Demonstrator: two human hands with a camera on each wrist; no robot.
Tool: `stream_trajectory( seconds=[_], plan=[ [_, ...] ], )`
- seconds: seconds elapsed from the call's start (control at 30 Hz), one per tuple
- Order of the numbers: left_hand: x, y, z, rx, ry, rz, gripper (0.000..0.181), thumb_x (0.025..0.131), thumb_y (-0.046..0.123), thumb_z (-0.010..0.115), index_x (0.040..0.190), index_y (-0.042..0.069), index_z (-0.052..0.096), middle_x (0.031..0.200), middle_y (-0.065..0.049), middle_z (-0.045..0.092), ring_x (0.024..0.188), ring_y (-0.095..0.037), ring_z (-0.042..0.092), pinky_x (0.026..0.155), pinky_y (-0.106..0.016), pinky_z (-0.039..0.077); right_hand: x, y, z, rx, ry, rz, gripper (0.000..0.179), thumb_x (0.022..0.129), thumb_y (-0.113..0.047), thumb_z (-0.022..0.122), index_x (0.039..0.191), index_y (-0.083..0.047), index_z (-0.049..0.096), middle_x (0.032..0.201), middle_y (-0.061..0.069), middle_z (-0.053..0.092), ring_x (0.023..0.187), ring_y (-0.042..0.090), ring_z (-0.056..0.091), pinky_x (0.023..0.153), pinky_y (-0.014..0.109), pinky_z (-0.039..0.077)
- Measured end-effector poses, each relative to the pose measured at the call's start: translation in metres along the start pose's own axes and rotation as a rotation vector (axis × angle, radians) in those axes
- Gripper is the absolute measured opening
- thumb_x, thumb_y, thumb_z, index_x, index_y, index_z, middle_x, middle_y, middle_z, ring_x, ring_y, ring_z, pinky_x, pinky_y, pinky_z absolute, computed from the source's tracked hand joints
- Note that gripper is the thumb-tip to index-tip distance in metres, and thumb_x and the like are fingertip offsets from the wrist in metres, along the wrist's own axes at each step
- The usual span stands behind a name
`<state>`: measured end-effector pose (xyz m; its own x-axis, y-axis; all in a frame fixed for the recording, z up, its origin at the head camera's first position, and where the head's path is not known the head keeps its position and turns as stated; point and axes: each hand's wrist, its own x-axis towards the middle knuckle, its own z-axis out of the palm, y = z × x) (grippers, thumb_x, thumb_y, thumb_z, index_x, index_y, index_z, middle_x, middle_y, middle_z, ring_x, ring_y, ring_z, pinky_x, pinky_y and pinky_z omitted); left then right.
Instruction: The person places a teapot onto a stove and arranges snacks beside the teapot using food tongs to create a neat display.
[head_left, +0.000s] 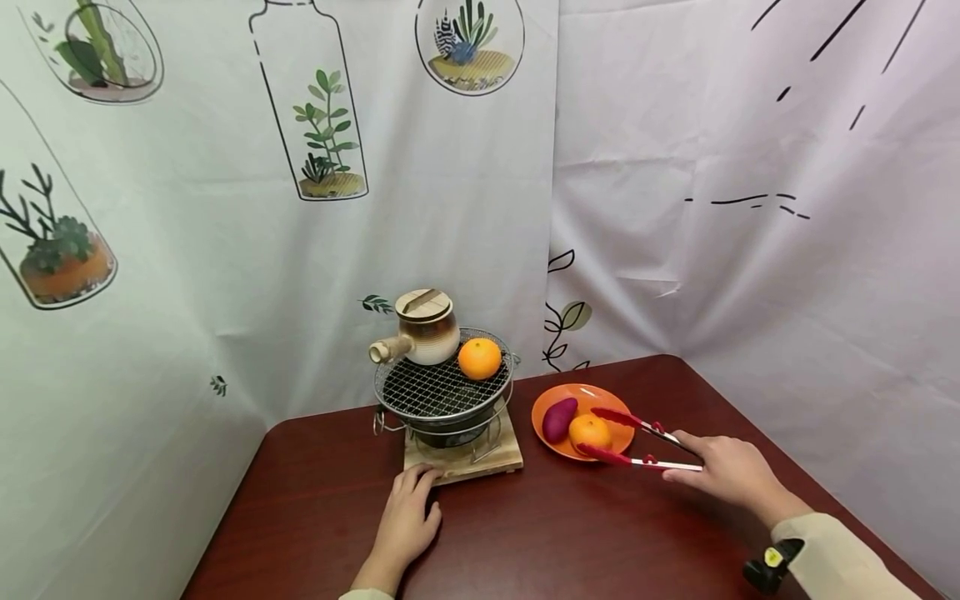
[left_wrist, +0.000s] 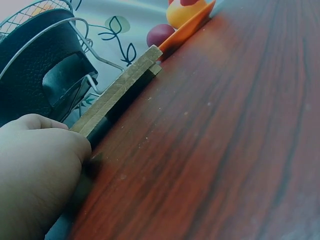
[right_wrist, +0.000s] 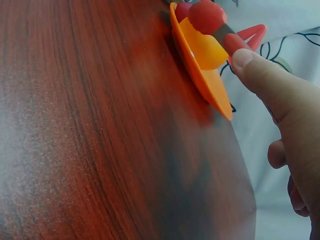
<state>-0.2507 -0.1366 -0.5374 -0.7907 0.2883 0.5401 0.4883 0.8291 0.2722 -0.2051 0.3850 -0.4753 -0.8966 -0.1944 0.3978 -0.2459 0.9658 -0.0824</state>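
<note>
Fingers of the left hand [head_left: 402, 518] lie relaxed along the near edge of a wooden board [head_left: 506, 452], touching it with no visible grip. Just beyond them a grill [head_left: 431, 396] stands on that board; its mesh carries a lidded pot [head_left: 433, 343] and, to the pot's right, a first orange [head_left: 480, 359]. Farther right, well apart from the left fingers, a plate [head_left: 588, 398] sits on the table [head_left: 540, 533], with a purple sweet potato [head_left: 558, 420] slanting from near left to far right. Just right of it on the plate is a second orange [head_left: 587, 432], and the relation that counts, as I judge it, is here: this fruit lies left of the right-hand fingers and slightly beyond them, at the far end of red-tipped tongs [head_left: 622, 418]. The tongs' long axis runs leftward from those fingers, one tip toward the fruit's far side, the other toward its near side. Whether either tip touches the peel I cannot tell. Thumb and fingers of the right hand [head_left: 731, 471], much the nearer hand, pinch the tongs' two arms, which stand apart.
</note>
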Motion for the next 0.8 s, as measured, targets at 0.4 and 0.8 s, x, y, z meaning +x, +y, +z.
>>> stream_trajectory(
  seconds=[0.4,0.8],
  plan=[
    [-0.001,0.000,0.001,0.008,0.024,0.015,0.045,0.076,0.006,0.074,0.119,0.015,0.067,0.128,-0.008,0.057,0.120,-0.036,0.052,0.095,-0.053,0.047,0.000,-0.003,0.011,0.009,-0.043,0.008,0.080,0.076,-0.071,0.072,0.125,-0.007,0.071,0.099,0.008,0.076,0.079,0.025,0.069,0.063,0.046,0.054],
    [-0.001,0.001,0.002,0.001,0.041,0.019,0.044,0.075,0.006,0.073,0.118,0.014,0.068,0.128,-0.007,0.058,0.120,-0.035,0.051,0.095,-0.052,0.047,0.005,-0.006,0.013,-0.004,0.003,-0.033,0.078,0.076,-0.070,0.072,0.124,-0.009,0.072,0.098,0.007,0.076,0.079,0.026,0.070,0.064,0.046,0.054]
  ],
)
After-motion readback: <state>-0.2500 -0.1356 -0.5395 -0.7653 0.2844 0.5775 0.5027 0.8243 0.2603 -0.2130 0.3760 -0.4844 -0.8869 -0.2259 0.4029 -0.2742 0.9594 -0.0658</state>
